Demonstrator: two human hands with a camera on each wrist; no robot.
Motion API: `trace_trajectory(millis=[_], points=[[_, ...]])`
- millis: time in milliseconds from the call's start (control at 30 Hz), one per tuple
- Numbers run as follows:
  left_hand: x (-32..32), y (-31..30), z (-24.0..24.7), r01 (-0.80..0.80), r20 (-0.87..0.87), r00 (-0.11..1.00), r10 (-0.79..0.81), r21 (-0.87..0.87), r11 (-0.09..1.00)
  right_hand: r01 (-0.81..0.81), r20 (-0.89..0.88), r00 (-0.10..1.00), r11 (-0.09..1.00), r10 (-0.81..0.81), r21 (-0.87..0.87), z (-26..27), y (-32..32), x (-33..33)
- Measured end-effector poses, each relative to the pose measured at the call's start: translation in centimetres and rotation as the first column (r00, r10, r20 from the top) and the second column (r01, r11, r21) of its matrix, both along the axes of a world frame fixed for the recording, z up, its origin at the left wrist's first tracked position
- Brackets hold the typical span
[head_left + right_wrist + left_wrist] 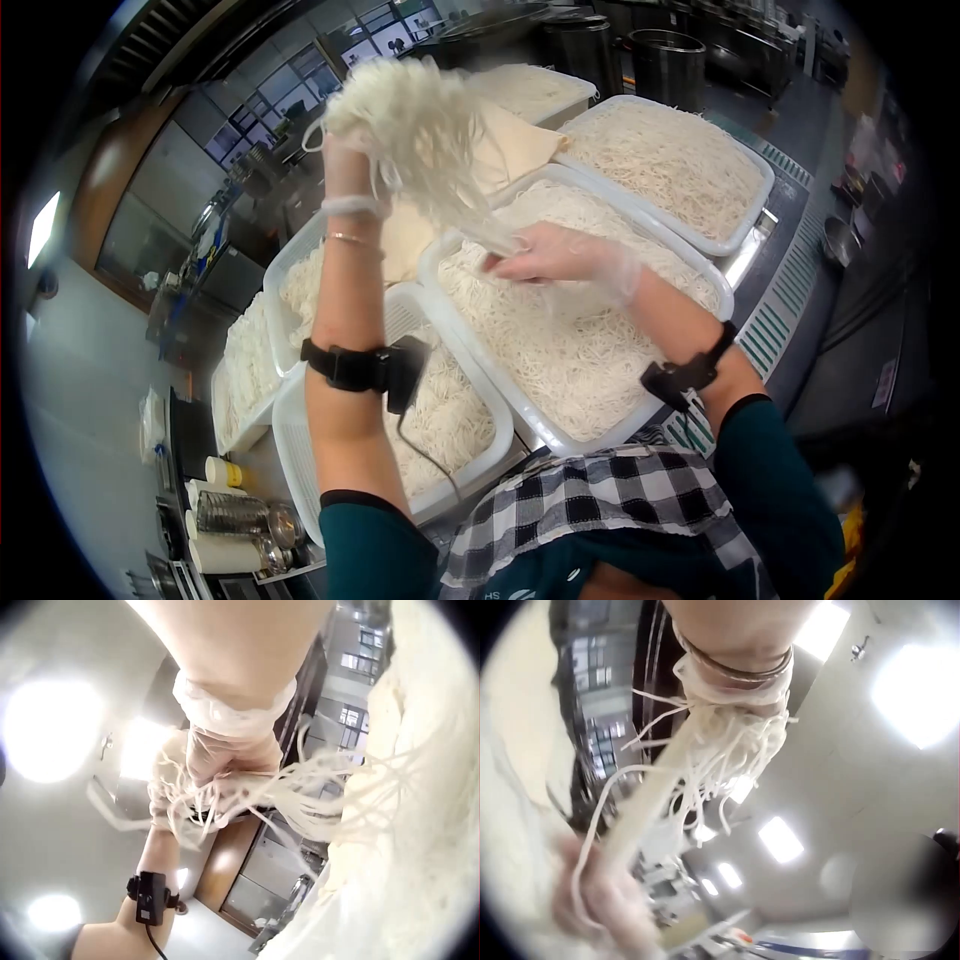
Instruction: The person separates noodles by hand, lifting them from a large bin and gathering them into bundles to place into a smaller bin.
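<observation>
A thick bundle of white noodles (425, 120) hangs in the air over the tubs. My raised left hand (350, 165), in a clear plastic glove, grips it at the upper left. Lower and to the right, my gloved right hand (555, 255) holds the other end, close over a noodle-filled white tub (575, 435). The left wrist view shows the bundle drawn straight between my left hand (735, 701) and the blurred right hand (604, 896). Loose strands dangle around my right hand (232, 754) in the right wrist view.
Another noodle tub (750, 170) stands at the back right, and a smaller one (290, 480) at the front left. Pale cloth (525, 150) lies over tubs behind my hands. Metal pots (665, 65) stand at the back. Containers (235, 515) sit on the left.
</observation>
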State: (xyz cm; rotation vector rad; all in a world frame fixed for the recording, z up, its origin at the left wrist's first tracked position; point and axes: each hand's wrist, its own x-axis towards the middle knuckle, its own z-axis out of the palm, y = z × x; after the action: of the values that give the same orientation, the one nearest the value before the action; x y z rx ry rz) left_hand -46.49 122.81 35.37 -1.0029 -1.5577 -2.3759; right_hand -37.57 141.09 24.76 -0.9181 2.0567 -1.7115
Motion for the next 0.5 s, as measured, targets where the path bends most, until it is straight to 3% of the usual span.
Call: trace_trajectory(millis=[33,67,100,133,200,233,267,300,333,367,400,433,467,500], points=[[0.0,-1.3,-1.2,-0.127,-0.016,0.992,0.127,-0.230,0.965,0.150,-0.143,0.979,0.988,-0.145,0.026,-0.1,1.1,0.1],[0.1,-2.4,-2.5,-0.242,-0.056,0.968,0.243,-0.446,0.862,0.300,-0.284,0.917,0.954,-0.281,0.027,0.1,1.7,0.1],[-0.4,-3.0,-4.5,-0.230,-0.087,0.967,0.239,-0.703,0.672,0.337,-0.338,0.885,0.941,-0.322,-0.014,2.0,2.2,0.9],[-0.6,-3.4,-6.3,-0.197,-0.114,0.969,0.218,-0.890,0.411,0.340,-0.328,0.887,0.940,-0.325,-0.013,3.6,2.5,1.0],[2.5,-1.9,-9.9,0.103,0.092,0.995,-0.049,-0.806,0.582,0.383,-0.426,0.874,0.873,-0.236,0.302,5.9,2.2,0.2],[4.0,-1.1,-10.9,0.116,0.045,0.990,-0.131,-0.786,0.607,0.368,-0.380,0.882,0.910,-0.278,0.189,4.9,1.8,-0.5],[5.0,-0.2,-11.6,0.126,-0.011,0.978,-0.209,-0.763,0.633,0.373,-0.382,0.880,0.908,-0.283,0.188,2.9,1.7,-1.5],[5.8,0.7,-12.6,0.126,-0.014,0.978,-0.210,-0.761,0.636,0.347,-0.342,0.889,0.936,-0.305,0.067,0.3,1.5,-2.7],[6.2,1.4,-13.9,0.280,0.259,0.947,-0.192,-0.369,0.886,0.316,-0.302,0.899,0.947,-0.317,-0.054,-1.8,1.3,-3.4],[5.9,1.6,-14.8,0.262,0.483,0.828,-0.285,0.117,0.958,0.344,0.103,0.939,0.876,-0.329,-0.337,-4.2,0.9,-1.9],[4.9,1.1,-15.6,0.256,0.480,0.830,-0.283,0.123,0.959,0.450,0.477,0.860,0.705,-0.179,-0.548,-6.2,0.9,-0.1],[3.7,0.2,-16.4,0.119,0.302,0.947,-0.109,-0.017,0.993,0.297,-0.018,0.953,0.941,-0.303,-0.162,-6.9,2.2,-0.1],[3.1,-0.7,-16.8,-0.048,0.092,0.994,0.060,-0.126,0.991,0.298,-0.493,0.863,0.902,-0.114,0.313,-7.4,3.1,0.0],[4.2,-1.4,-14.5,0.086,0.255,0.962,-0.092,0.035,0.996,0.290,-0.487,0.867,0.902,-0.107,0.318,-6.9,3.2,0.5]])
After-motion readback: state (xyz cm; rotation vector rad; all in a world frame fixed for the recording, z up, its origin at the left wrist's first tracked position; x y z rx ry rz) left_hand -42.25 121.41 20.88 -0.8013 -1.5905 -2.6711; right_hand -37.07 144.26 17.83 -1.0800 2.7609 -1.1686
